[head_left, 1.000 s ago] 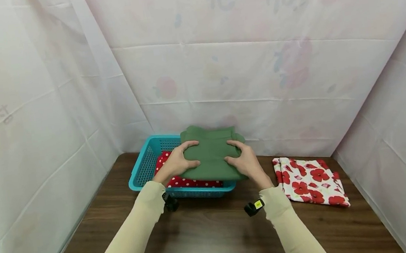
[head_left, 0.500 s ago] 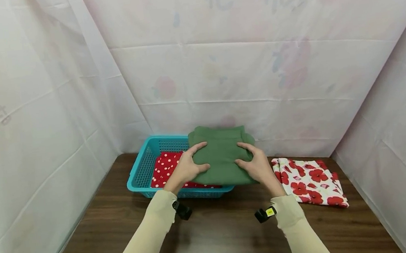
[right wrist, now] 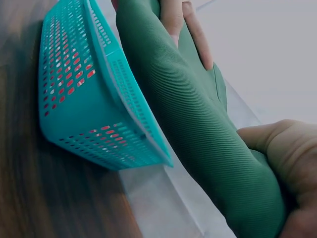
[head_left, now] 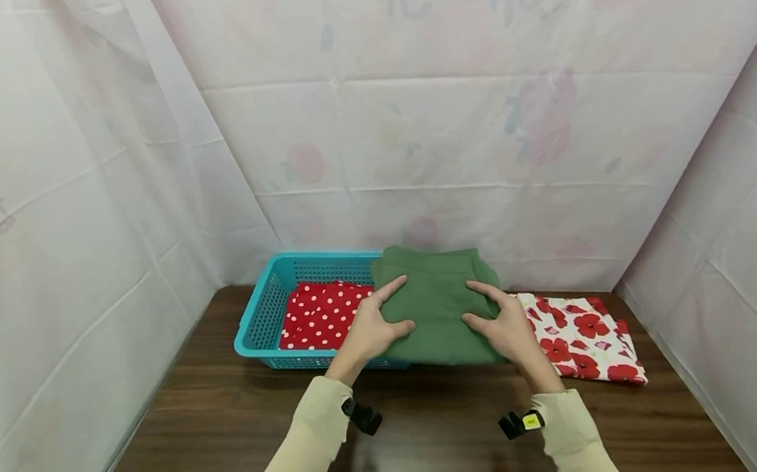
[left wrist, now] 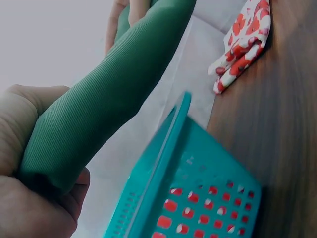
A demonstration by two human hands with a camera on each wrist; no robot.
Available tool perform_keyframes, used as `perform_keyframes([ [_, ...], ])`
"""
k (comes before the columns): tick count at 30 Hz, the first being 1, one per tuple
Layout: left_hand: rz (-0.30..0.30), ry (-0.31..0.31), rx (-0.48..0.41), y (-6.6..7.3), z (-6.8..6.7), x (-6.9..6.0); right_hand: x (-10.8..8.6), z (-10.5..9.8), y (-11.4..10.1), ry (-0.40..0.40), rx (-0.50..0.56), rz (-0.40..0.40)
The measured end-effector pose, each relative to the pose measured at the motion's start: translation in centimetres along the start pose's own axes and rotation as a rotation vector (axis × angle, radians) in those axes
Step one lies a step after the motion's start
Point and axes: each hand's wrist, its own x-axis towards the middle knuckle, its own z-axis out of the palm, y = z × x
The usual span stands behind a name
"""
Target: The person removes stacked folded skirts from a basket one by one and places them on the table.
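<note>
A folded green cloth (head_left: 437, 307) is held up between both hands, over the right end of a turquoise plastic basket (head_left: 255, 314). My left hand (head_left: 369, 329) grips its left edge, thumb and forefinger on top and the other fingers beneath. On the opposite edge my right hand (head_left: 505, 323) grips it the same way. The left wrist view shows the cloth's thick rounded fold (left wrist: 99, 94) in the left hand. Inside the basket lies a red cloth with white dots (head_left: 323, 315). A folded white cloth with red flowers (head_left: 586, 341) rests on the table, right of the right hand.
A dark wooden table (head_left: 235, 451) bears the basket and the flowered cloth. White printed sheets (head_left: 445, 144) hang as walls at the back and both sides. In the right wrist view the basket's perforated side (right wrist: 104, 134) stands close beside the green cloth.
Both hands have carried the green cloth to the right and toward me, uncovering more of the basket and the dotted cloth. The basket and the flowered cloth have stayed in place.
</note>
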Motion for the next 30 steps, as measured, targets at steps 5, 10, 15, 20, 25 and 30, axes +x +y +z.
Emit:
perform_keyframes([
  [5, -0.018, -0.028, -0.045, 0.2, 1.1, -0.3, -1.3, -0.3, 1.2, 0.022, -0.013, 0.016],
  [10, -0.026, -0.056, -0.080, 0.2, 1.9, -0.6, -2.4, -0.5, 2.0, 0.042, -0.001, 0.025],
  [15, 0.012, -0.064, -0.043, 0.2, 2.8, -0.7, -3.1, -1.1, 2.4, 0.048, -0.004, 0.036],
  [20, 0.013, -0.081, -0.016, 0.4, 3.7, -0.9, -3.9, -1.7, 2.9, 0.047, -0.003, 0.044],
  [25, -0.008, -0.085, -0.011, 0.3, 4.6, -1.1, -4.5, -2.2, 3.6, 0.064, -0.026, 0.042],
  [30, 0.003, -0.093, -0.007, -0.1, 5.6, -1.1, -4.8, -2.6, 4.2, 0.074, -0.053, 0.045],
])
